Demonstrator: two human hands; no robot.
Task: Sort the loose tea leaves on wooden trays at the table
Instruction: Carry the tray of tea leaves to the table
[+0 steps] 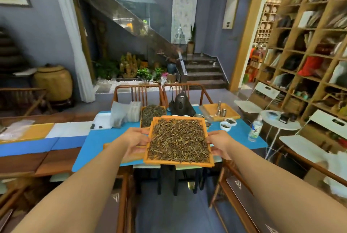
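I hold a wooden tray [176, 163] full of long brown and golden tea leaves [178, 140] above the near edge of the blue-covered table [97, 144]. My left hand [136, 141] grips the tray's left rim, my right hand [219, 143] grips its right rim. Behind it on the table lies a second tray [143, 110] with darker, greenish leaves [152, 114]. Under my left hand another wooden tray [131, 156] shows partly.
On the table stand a dark kettle [181, 105], grey bags [120, 114], small white bowls of leaves [225, 125], a wooden tray with metal canisters [229, 113] and a water bottle [255, 128]. Wooden chairs [139, 92] ring the table. Shelves [309, 49] fill the right wall.
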